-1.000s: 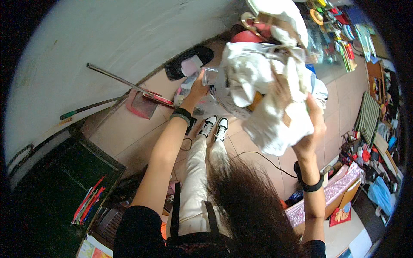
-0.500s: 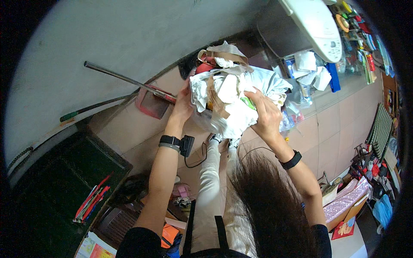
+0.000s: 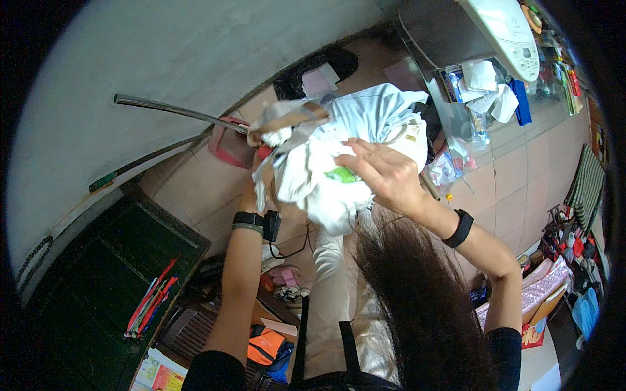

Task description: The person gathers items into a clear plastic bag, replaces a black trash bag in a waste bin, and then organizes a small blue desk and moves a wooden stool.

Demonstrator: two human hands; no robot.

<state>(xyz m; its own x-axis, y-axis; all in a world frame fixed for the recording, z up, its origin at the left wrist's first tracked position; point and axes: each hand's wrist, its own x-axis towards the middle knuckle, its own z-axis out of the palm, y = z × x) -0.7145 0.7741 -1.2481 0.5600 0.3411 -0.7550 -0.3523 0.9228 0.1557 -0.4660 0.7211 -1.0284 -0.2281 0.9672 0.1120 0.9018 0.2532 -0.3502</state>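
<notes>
Head view. White bundle of crumpled cloth or paper (can't tell which) is bulging at 12 o'clock of centre, above the trousers. Pale blue cloth is spilling from its 1 o'clock side; brown strip is crossing its 11 o'clock side.

Right hand is reaching in from 4 o'clock, fingers half-spread and lying over the top beside a green patch; can't tell whether they're pinching anything. Left hand is mostly hiding behind the bundle's 8 o'clock edge; can't tell its finger state.

Dustpan is lying at 10 o'clock.

Risks: loose folds are hanging toward 6 o'clock; heavy pressing or uneven support could be tipping pieces onto the floor. The left-wrist cord is looping beneath, possibly snagging.
</notes>
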